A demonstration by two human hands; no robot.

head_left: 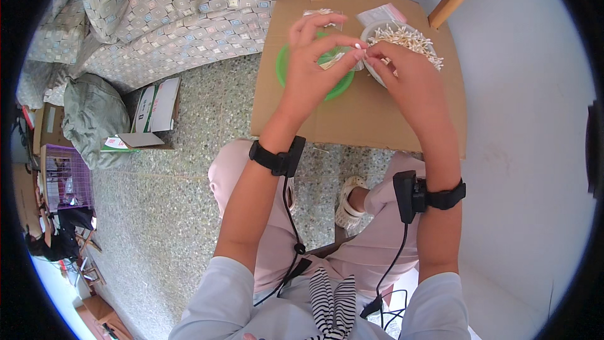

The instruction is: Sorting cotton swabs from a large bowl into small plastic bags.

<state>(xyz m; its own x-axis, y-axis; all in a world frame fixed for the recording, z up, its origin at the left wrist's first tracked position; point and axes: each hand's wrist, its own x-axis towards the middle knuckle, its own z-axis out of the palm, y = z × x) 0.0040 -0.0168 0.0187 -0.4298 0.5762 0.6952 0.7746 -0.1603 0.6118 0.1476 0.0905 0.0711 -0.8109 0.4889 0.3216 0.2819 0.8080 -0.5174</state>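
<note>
The left hand (307, 66) pinches a swab (358, 46) between thumb and forefinger; the right hand (410, 75) curls its fingertips beside it, their hold unclear. Beneath are cardboard (377, 116), a bowl (372, 75) of swabs (409, 39) and a green basket (340, 87), the pinched swab between these last two.

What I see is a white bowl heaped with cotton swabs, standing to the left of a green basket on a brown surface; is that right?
Not quite: the head view shows the white bowl, heaped with cotton swabs, to the right of the green basket on the brown surface.
</note>
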